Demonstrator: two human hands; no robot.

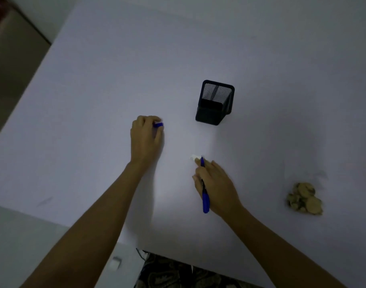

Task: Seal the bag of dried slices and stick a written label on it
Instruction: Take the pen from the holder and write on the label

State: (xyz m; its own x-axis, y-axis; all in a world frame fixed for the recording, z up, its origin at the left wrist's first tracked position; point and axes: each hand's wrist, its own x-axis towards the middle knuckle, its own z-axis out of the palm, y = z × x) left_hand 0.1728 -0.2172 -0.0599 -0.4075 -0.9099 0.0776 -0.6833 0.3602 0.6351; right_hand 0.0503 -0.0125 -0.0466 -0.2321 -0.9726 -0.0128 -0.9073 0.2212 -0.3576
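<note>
We note right hand (216,185) at frame centre, fingers curled round blue marker pen (205,197), tip pointing to 12 o'clock, meeting small white label (194,157) on pale table (95,100). Left hand (145,140), at 10 o'clock of right hand, fingers pinched round blue pen cap (158,124). Clear bag of tan dried slices (304,199) lies on table at 3 o'clock of right hand, well apart; seal state indiscernible. Black mesh square pen holder (215,102) stands upright at 12 o'clock.
</note>
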